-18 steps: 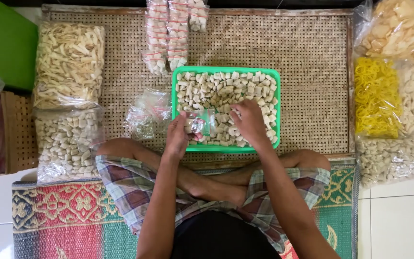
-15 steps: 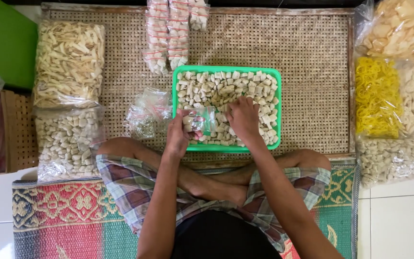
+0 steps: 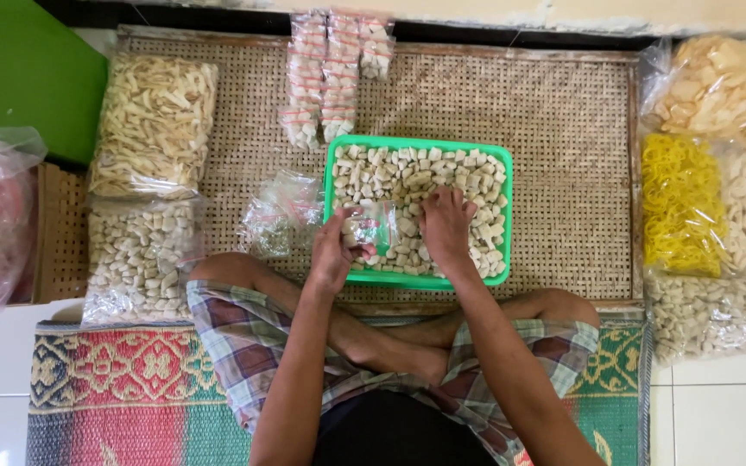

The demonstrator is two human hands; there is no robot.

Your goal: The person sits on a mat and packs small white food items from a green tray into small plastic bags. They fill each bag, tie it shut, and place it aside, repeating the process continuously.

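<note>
A green tray [image 3: 504,216] heaped with pale cracker chunks [image 3: 407,173] sits on a woven mat in front of my crossed legs. My left hand [image 3: 336,255] holds a small clear plastic bag [image 3: 371,228] with a few chunks in it, over the tray's near left corner. My right hand [image 3: 446,229] rests palm down on the chunks in the tray, fingers curled into them, just right of the bag.
A loose heap of empty clear bags [image 3: 282,211] lies left of the tray. Several filled small packets [image 3: 330,78] lie behind it. Large bags of crackers line the left [image 3: 153,125] and right [image 3: 682,203] edges. A green box [image 3: 23,78] stands far left.
My right hand has slid a little left across the chunks, closer to the bag. The left hand and the bag have stayed put.
</note>
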